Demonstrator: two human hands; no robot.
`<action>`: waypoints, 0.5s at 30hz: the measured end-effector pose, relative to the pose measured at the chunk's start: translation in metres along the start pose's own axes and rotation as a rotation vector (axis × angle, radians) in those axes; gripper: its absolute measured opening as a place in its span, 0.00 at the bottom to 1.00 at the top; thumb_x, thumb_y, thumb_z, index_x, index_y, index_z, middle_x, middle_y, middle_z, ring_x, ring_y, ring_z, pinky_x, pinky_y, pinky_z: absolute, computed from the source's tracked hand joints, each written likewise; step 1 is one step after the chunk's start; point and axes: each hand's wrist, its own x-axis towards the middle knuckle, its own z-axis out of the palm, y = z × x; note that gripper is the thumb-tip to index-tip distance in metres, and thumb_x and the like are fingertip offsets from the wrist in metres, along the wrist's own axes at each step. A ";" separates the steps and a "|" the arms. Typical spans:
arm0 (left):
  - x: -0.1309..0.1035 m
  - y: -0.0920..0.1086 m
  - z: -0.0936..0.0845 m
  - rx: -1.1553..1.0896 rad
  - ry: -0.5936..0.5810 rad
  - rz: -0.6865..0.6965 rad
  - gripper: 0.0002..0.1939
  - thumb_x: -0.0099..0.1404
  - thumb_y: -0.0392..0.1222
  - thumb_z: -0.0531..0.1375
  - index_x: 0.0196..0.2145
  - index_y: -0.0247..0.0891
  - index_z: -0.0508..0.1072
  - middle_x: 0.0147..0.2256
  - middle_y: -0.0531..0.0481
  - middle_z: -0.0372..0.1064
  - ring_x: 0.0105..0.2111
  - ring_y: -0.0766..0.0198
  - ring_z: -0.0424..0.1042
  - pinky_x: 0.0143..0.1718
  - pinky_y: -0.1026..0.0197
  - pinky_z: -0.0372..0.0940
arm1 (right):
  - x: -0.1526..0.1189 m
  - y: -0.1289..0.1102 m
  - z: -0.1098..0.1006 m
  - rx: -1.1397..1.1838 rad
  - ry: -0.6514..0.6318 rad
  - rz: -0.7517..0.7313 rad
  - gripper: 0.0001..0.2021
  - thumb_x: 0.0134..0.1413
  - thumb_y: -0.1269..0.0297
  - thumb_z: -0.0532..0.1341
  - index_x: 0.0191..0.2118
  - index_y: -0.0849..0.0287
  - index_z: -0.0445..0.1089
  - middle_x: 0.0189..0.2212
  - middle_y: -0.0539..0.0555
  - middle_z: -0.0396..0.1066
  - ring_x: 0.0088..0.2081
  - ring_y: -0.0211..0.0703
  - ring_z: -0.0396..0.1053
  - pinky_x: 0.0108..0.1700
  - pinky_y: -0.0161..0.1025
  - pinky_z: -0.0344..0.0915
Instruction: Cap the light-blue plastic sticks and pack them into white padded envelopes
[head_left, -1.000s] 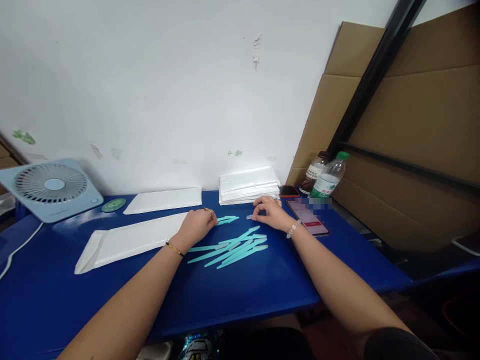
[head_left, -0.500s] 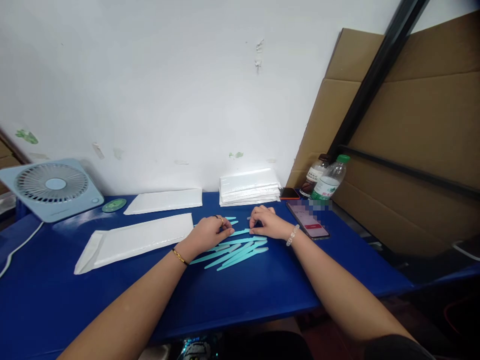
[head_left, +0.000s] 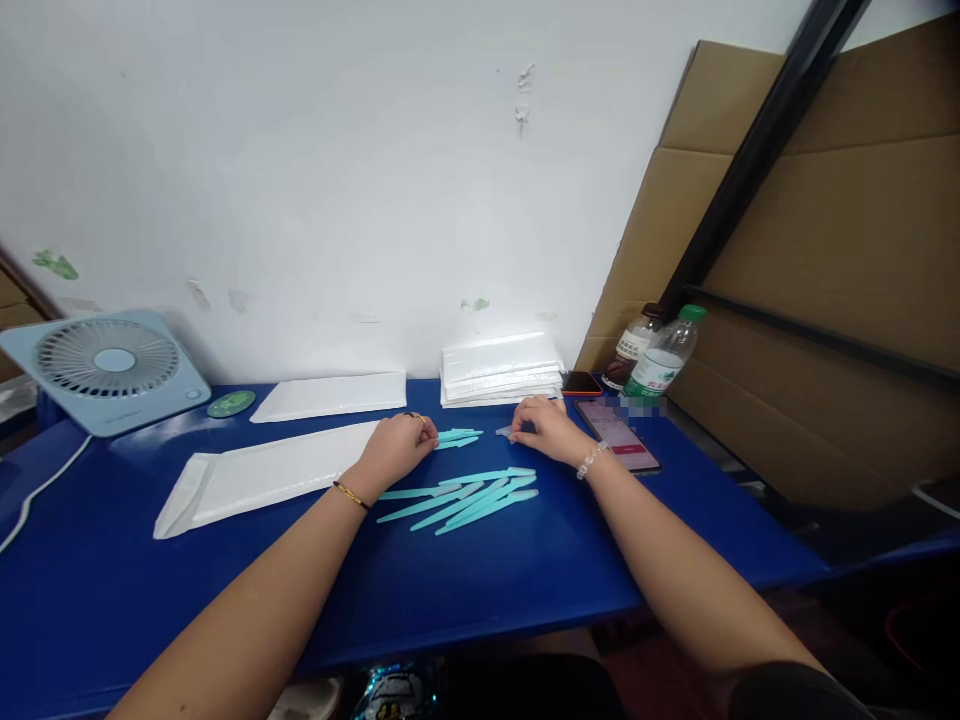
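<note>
Several turquoise stick-like tools [head_left: 480,500] with pale tips lie fanned out on the blue table [head_left: 525,580]. Beyond them, my left hand [head_left: 401,445] has its fingers closed on turquoise tools [head_left: 459,437] that stick out to the right of its fingertips. My right hand [head_left: 544,430] is bent with thumb and fingers together beside small clear pieces [head_left: 504,432]; whatever lies between its fingertips is too small to make out.
White padded envelopes [head_left: 262,475] lie at the left and behind, with a stack [head_left: 499,370] by the wall. A blue fan [head_left: 112,365] stands far left. Phones [head_left: 619,435] and bottles [head_left: 660,365] are at the right.
The turquoise tool that was between both hands is now with those at my left hand, which has moved back and left. My right hand has shifted right, beside the clear pieces.
</note>
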 end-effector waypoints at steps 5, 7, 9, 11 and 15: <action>-0.001 -0.009 0.006 -0.088 0.062 0.055 0.18 0.62 0.48 0.56 0.48 0.44 0.71 0.47 0.46 0.68 0.47 0.54 0.66 0.46 0.55 0.63 | -0.010 -0.003 -0.018 0.091 -0.112 -0.049 0.06 0.53 0.59 0.64 0.32 0.55 0.74 0.37 0.52 0.70 0.44 0.46 0.65 0.46 0.43 0.50; -0.001 -0.007 0.009 -0.115 0.021 0.074 0.17 0.63 0.49 0.55 0.48 0.45 0.72 0.48 0.47 0.68 0.47 0.54 0.65 0.47 0.54 0.63 | -0.014 -0.007 -0.020 0.102 -0.221 -0.097 0.07 0.50 0.58 0.66 0.33 0.55 0.74 0.36 0.52 0.69 0.43 0.46 0.66 0.46 0.42 0.51; -0.001 -0.005 0.010 -0.110 -0.015 0.065 0.16 0.63 0.49 0.55 0.45 0.46 0.74 0.47 0.47 0.68 0.47 0.53 0.66 0.47 0.54 0.63 | -0.015 -0.010 -0.019 0.086 -0.305 -0.114 0.07 0.49 0.59 0.67 0.32 0.55 0.74 0.34 0.51 0.68 0.43 0.47 0.66 0.45 0.41 0.50; -0.002 -0.002 0.009 -0.099 -0.011 0.047 0.16 0.62 0.49 0.55 0.46 0.45 0.73 0.46 0.46 0.68 0.46 0.53 0.66 0.46 0.54 0.63 | -0.015 -0.014 -0.017 0.079 -0.343 -0.107 0.05 0.50 0.61 0.66 0.32 0.56 0.74 0.34 0.52 0.68 0.43 0.46 0.66 0.45 0.42 0.50; -0.005 0.008 0.002 -0.112 0.028 0.075 0.18 0.64 0.50 0.54 0.47 0.42 0.72 0.47 0.45 0.68 0.46 0.54 0.67 0.45 0.55 0.63 | -0.014 -0.022 -0.013 0.078 -0.322 -0.085 0.03 0.51 0.65 0.64 0.31 0.58 0.72 0.34 0.51 0.67 0.41 0.44 0.65 0.45 0.42 0.49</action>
